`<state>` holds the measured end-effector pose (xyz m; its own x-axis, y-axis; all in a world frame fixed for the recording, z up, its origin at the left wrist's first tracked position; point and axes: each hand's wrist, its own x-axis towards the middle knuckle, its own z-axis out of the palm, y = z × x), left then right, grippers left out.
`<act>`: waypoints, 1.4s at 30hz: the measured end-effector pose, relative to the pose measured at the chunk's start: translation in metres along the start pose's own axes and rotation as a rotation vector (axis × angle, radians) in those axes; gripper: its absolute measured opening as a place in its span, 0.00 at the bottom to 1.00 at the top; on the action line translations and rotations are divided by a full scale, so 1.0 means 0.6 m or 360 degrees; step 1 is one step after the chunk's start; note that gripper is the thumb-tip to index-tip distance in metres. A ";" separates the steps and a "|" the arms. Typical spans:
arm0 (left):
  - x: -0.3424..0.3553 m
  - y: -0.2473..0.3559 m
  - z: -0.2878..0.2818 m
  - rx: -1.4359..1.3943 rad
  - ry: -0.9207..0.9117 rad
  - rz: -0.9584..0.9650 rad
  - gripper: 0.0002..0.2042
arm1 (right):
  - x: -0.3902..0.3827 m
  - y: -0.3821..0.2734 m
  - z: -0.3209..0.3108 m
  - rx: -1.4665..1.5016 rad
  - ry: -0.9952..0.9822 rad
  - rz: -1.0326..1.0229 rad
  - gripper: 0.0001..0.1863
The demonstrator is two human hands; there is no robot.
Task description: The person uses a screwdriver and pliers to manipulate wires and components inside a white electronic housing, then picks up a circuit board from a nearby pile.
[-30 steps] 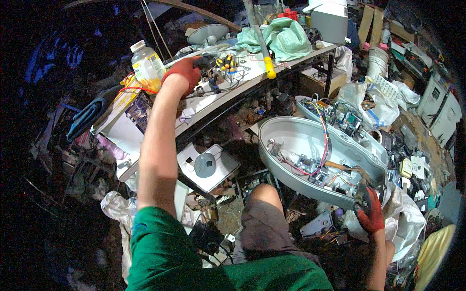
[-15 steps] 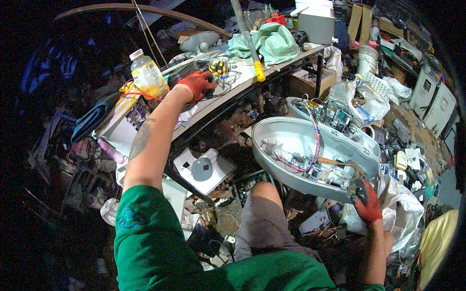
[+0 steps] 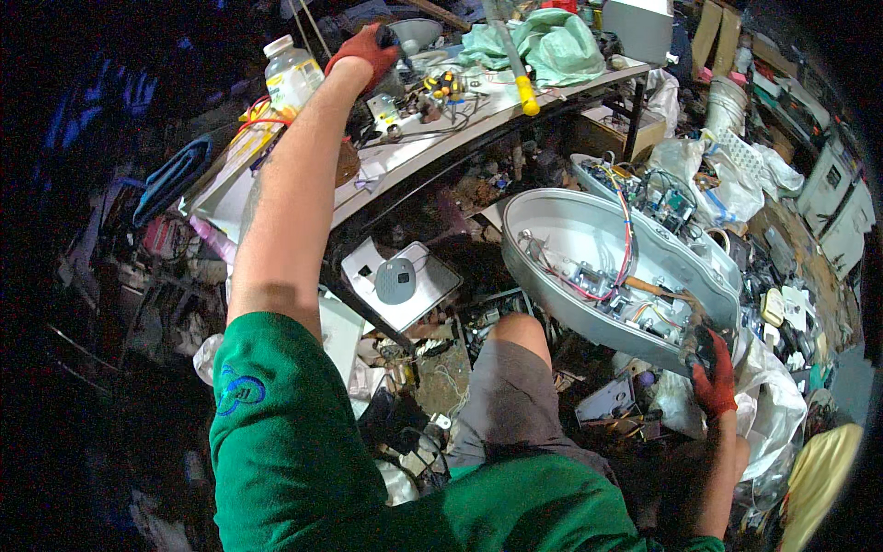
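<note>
Reach step: your L hand [image 3: 366, 57] over bench [image 3: 418, 152], grip can't tell; R hand [image 3: 713, 373] gripping grey housing [image 3: 575, 314] rim. Needs steady R.

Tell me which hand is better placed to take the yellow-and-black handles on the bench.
Left, probably: the left hand is at the bench, near the yellow-and-black handles; the right hand is farther off, gripping the gray housing.

The casing [image 3: 563, 224] is gripped at its rim by the right hand [image 3: 714, 377]; a wooden-handled tool [image 3: 644, 287] is contained inside. The left hand [image 3: 368, 57] is extended near a bottle [image 3: 291, 78]. Green sheeting [image 3: 556, 48] is placed on the surface [image 3: 418, 145].
</note>
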<state>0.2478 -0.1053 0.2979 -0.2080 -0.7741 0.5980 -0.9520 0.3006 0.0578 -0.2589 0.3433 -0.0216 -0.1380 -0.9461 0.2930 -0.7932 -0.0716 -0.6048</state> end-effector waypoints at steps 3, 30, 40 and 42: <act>-0.040 0.006 -0.042 -0.0211 0.0257 -0.0191 0.23 | 0.011 -0.007 0.025 0.0361 -0.0034 -0.0036 0.34; -0.601 0.251 0.018 -0.1181 -0.0016 0.1206 0.27 | 0.100 -0.314 0.153 0.1199 -0.0405 0.0165 0.22; -0.604 0.258 0.034 -0.2842 -0.0575 -0.0407 0.27 | 0.078 -0.412 0.131 0.1363 -0.0581 0.0309 0.27; -0.597 0.267 0.027 -0.2964 -0.0693 -0.0467 0.22 | 0.076 -0.409 0.134 0.1519 -0.0654 0.0307 0.27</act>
<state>0.1661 0.2112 0.0798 -0.4236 -0.8785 0.2209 0.3749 0.0520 0.9256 -0.0228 0.2926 0.0808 0.1412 -0.9894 -0.0353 0.0406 0.0414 -0.9983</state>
